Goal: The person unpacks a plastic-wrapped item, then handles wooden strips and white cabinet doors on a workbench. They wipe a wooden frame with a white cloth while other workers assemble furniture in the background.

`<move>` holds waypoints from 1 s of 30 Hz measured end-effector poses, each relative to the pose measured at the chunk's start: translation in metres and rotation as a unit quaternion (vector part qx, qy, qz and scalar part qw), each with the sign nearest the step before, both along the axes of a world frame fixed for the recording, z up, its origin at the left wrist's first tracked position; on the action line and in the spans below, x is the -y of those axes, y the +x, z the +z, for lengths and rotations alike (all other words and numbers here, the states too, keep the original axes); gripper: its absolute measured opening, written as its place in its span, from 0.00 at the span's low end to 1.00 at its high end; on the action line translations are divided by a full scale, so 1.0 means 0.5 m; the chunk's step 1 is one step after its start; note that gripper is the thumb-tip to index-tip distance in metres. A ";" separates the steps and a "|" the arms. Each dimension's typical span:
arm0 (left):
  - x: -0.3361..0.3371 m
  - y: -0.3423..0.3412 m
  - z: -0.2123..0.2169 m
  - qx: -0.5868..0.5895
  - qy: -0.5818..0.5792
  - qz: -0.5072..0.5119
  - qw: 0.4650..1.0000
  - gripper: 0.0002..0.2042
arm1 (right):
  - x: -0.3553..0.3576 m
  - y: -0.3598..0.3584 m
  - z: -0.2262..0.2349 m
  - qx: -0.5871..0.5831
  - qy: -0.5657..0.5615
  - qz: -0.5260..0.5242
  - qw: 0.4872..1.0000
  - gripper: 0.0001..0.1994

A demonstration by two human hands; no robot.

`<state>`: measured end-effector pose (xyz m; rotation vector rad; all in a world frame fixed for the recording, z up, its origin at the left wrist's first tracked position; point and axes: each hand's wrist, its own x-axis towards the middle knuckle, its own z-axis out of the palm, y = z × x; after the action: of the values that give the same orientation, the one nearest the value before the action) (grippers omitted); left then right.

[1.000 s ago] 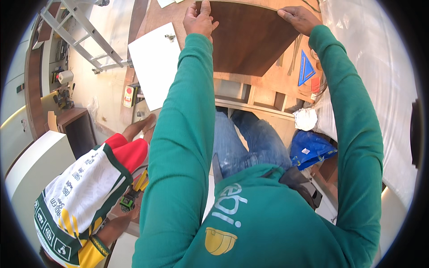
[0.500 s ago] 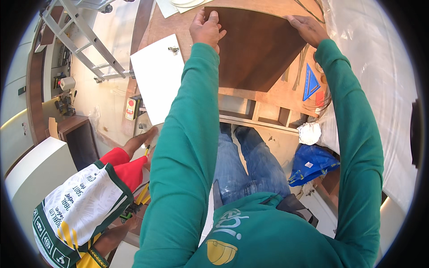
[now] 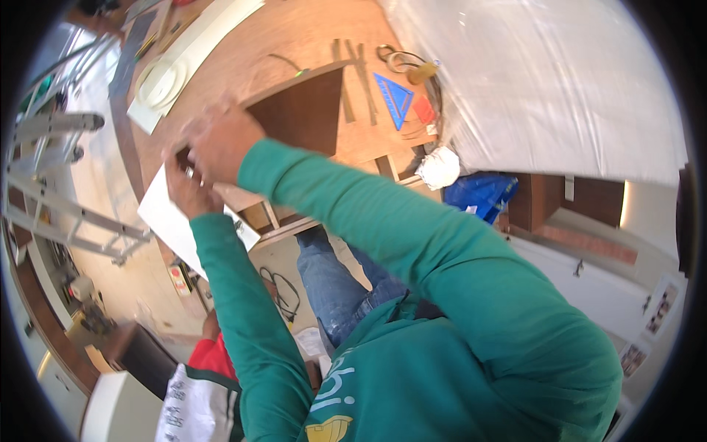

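Note:
A dark brown panel (image 3: 298, 114) lies tilted over the wooden worktable (image 3: 309, 44). My left hand (image 3: 190, 184) is closed at the panel's left end, where a dark edge shows between thumb and fingers. My right arm reaches across, and my right hand (image 3: 224, 140) is over the panel close to the left hand. Motion smears its fingers, so its grip is unclear. Below the hands a white panel (image 3: 166, 210) with a metal hinge is partly covered by my left hand and forearm.
A blue set square (image 3: 394, 101), thin strips (image 3: 361, 81) and a yellowish bottle (image 3: 422, 72) lie at the right of the table. White edging coil (image 3: 160, 82) sits far left. An aluminium ladder (image 3: 66, 199) stands left. Another person (image 3: 199, 405) is low at the left.
My right hand has left the panel's far right corner and come across to beside my left hand. The panel has turned and shifted left in view. My head view has swung right.

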<state>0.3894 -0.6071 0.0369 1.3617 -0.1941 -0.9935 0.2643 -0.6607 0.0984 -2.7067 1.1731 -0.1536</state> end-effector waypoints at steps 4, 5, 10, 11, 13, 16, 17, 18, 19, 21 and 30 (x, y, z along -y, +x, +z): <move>-0.044 -0.049 0.037 0.122 0.013 -0.016 0.992 0.18 | -0.080 -0.022 -0.017 0.077 -0.033 -0.058 0.995 0.27; -0.052 -0.063 0.057 0.121 0.031 0.004 0.992 0.19 | -0.092 -0.036 -0.010 0.090 -0.033 -0.053 0.994 0.27; -0.066 -0.120 0.128 0.165 0.146 0.084 0.972 0.23 | -0.104 -0.158 0.000 0.117 -0.024 -0.062 0.991 0.27; -0.065 -0.125 0.130 0.150 0.153 0.088 0.973 0.24 | -0.105 -0.191 0.008 0.105 -0.034 -0.075 0.991 0.26; -0.070 -0.122 0.123 0.125 0.170 0.102 0.972 0.25 | -0.105 -0.253 0.032 0.063 -0.038 -0.085 0.994 0.26; -0.078 -0.138 0.135 0.126 0.198 0.114 0.965 0.28 | -0.107 -0.346 0.050 0.075 -0.078 -0.099 0.989 0.28; -0.088 -0.137 0.128 0.119 0.173 0.098 0.973 0.30 | -0.112 -0.385 0.050 0.087 -0.098 -0.109 0.985 0.29; -0.093 -0.136 0.121 0.095 0.167 0.079 0.978 0.32 | -0.124 -0.424 0.059 0.120 -0.082 -0.143 0.979 0.30; -0.096 -0.153 0.132 0.114 0.165 0.068 0.977 0.32 | -0.138 -0.468 0.069 0.150 -0.065 -0.176 0.971 0.31; -0.109 -0.174 0.142 0.163 0.169 0.033 0.972 0.34 | -0.182 -0.568 0.072 0.171 -0.075 -0.304 0.934 0.33; -0.119 -0.163 0.093 0.175 0.196 0.036 0.964 0.35 | -0.517 -1.211 -0.468 0.010 0.345 -0.734 0.585 0.54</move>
<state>0.3081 -0.5476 0.0832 1.8943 -0.2179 -0.7466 -0.3411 -0.4024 -0.1356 -0.5497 2.3949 0.0736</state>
